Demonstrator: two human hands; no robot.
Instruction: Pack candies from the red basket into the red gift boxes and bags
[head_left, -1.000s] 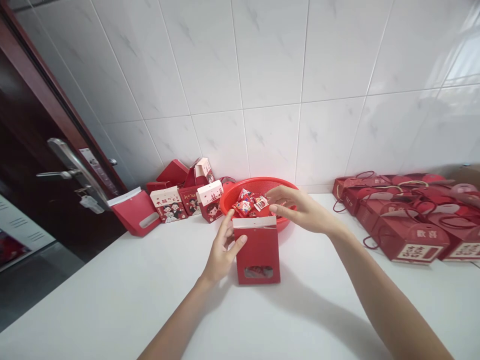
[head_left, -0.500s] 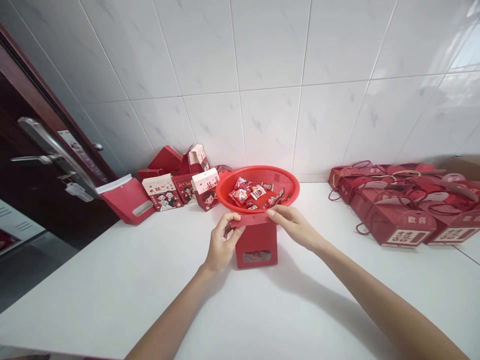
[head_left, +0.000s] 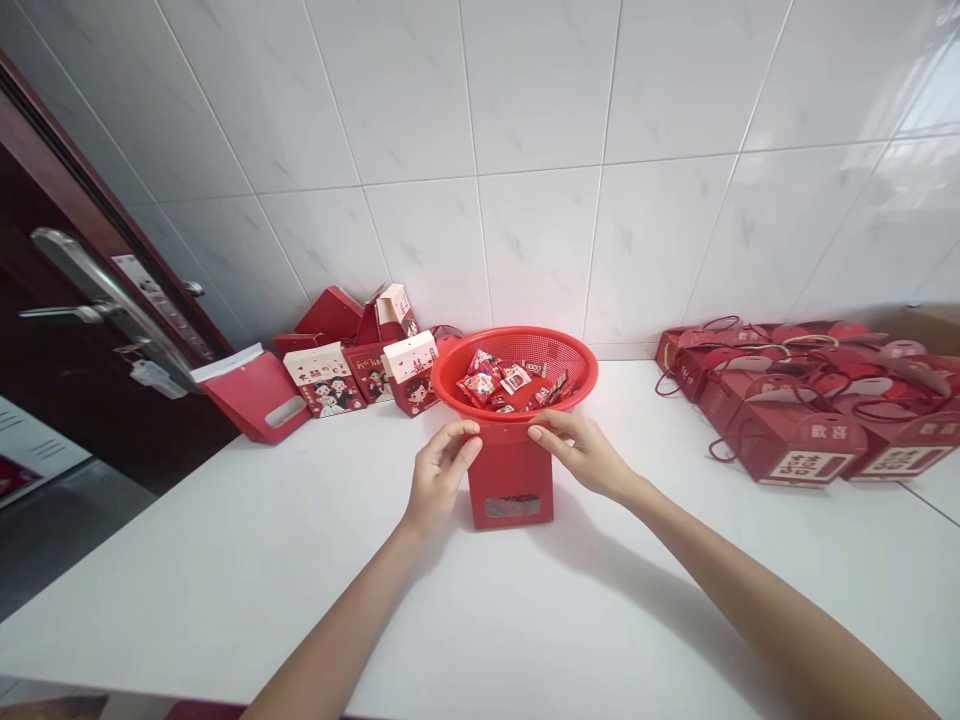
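A red paper gift box [head_left: 511, 470] with a small clear window stands upright on the white table [head_left: 300, 560]. Pinched at the left end of its top edge is my left hand [head_left: 437, 470], thumb against fingers. My right hand [head_left: 585, 452] closes on the right end of that same edge. Wrapped contents show dimly through the window. Just behind the box, a red plastic basket [head_left: 442, 385] holds several wrapped sweets [head_left: 484, 375].
To the left stand several gift boxes, among them a tilted red one [head_left: 255, 395] and one with a printed couple [head_left: 325, 380]. Rows of red handled boxes [head_left: 799, 440] fill the right side. A tiled wall [head_left: 540, 250] rises behind; a door handle [head_left: 97, 290] is at far left.
The box's top flap, folded toward me before, now stands more upright between my hands. Both hands keep hold of its ends. The view has shifted slightly.
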